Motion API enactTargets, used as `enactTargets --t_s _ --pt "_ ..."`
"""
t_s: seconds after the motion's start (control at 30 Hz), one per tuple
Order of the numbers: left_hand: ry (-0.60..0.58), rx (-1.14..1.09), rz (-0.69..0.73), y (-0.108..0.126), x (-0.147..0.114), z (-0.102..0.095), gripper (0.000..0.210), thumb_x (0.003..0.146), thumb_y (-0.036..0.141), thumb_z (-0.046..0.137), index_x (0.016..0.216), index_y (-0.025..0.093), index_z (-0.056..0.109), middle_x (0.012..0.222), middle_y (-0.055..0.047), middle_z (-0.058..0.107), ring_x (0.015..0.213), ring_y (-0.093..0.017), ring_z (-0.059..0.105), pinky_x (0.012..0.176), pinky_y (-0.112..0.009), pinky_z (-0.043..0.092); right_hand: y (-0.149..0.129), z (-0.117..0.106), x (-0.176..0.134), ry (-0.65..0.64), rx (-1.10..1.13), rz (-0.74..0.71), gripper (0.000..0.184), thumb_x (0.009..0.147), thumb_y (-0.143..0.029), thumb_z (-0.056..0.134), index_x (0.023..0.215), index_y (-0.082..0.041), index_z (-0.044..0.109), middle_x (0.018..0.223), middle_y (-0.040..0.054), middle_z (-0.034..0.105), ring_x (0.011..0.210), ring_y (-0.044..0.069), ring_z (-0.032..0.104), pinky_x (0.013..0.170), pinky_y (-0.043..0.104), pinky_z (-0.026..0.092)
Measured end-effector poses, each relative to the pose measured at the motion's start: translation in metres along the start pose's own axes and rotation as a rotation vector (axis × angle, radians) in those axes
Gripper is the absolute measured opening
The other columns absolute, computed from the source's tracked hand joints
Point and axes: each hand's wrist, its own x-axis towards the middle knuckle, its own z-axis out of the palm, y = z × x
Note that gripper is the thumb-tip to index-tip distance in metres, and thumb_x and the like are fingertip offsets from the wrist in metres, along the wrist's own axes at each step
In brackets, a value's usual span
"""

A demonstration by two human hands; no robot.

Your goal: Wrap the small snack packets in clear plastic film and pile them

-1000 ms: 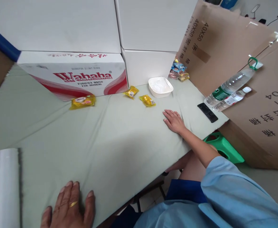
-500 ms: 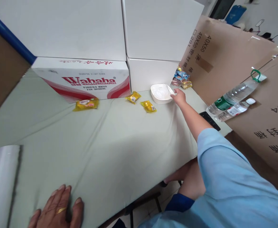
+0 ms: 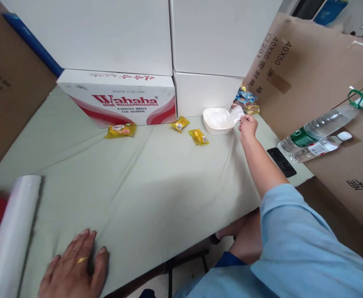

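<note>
My left hand [image 3: 74,267] lies flat on the pale green tablecloth, fingers spread and a gold ring on one of them; it holds nothing. At the far right of the table, my right hand [image 3: 247,125] pinches a thin, clear plastic piece [image 3: 237,113]. This crumpled plastic stretches up over the right rim of a white bowl [image 3: 216,128]. More clear plastic seems to lie inside the bowl. Left of the bowl are two small yellow packets, one nearer [image 3: 199,137] and one farther [image 3: 180,124]. A larger yellow packet [image 3: 121,130] rests farther left.
A Wahaha water carton [image 3: 128,99] and white boxes [image 3: 206,93] line the back. Colourful small packets [image 3: 246,99] lie behind my right hand. At right are a black phone [image 3: 281,162], a large bottle [image 3: 318,124], a smaller bottle [image 3: 321,147] and cardboard [image 3: 330,62]. A white roll [image 3: 15,236] lies left.
My right hand has drawn back slightly from the bowl's rim, pulling the clear plastic up and to the right. My left hand stays on the table. The view has shifted somewhat.
</note>
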Motion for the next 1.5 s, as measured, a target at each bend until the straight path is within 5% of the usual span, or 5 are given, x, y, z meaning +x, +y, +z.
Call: enactTargets --t_s 0.27,0.47,0.9,1.3,1.5 --pt "0.032 -0.489 -0.082 0.061 0.035 -0.034 0.036 0.093 0.058 0.057 0.107 0.031 0.076 0.113 -0.003 0.077 0.114 -0.033 0.068 0.103 -0.051 0.053 -0.031 -0.003 -0.199 -0.517 0.656 0.565 0.042 0.061 -0.033 0.096 0.083 -0.02 0.063 0.065 -0.0074 0.049 0.05 0.004 0.037 0.044 0.016 0.033" --pt "-0.515 -1.463 -0.072 0.166 0.107 0.011 0.064 0.08 0.061 0.08 0.126 0.018 0.066 0.065 0.004 0.058 0.053 -0.011 0.045 0.049 -0.023 0.034 -0.059 0.017 -0.261 -0.722 0.564 0.599 0.039 0.068 -0.043 0.094 0.085 -0.021 0.067 0.065 -0.0066 0.048 0.052 0.007 0.039 0.048 0.022 0.034" --pt "-0.413 -1.566 -0.089 0.169 0.139 0.046 0.047 0.072 0.056 0.09 0.078 0.016 0.066 0.075 0.001 0.064 0.072 -0.013 0.054 0.072 -0.027 0.045 -0.042 0.021 -0.287 -0.878 -0.056 -0.322 0.037 0.086 -0.043 0.08 0.117 -0.032 0.066 0.115 0.0087 0.064 0.084 0.021 0.061 0.071 0.037 0.053" --pt "-0.433 -1.855 -0.319 0.158 0.143 0.045 0.046 0.066 0.048 0.096 0.076 0.016 0.064 0.069 0.001 0.062 0.062 -0.011 0.052 0.061 -0.026 0.043 -0.049 0.01 -0.263 -0.661 0.483 0.598 0.035 0.07 -0.043 0.089 0.079 -0.024 0.061 0.067 -0.0044 0.055 0.058 0.012 0.048 0.054 0.025 0.037" --pt "-0.446 -2.056 -0.37 0.156 0.147 0.039 0.04 0.068 0.042 0.094 0.085 0.018 0.067 0.082 0.0 0.069 0.071 -0.015 0.062 0.074 -0.031 0.053 -0.05 0.009 -0.255 -0.704 0.466 0.663 0.031 0.065 -0.036 0.085 0.073 -0.022 0.06 0.062 -0.0053 0.053 0.053 0.01 0.045 0.052 0.024 0.034"
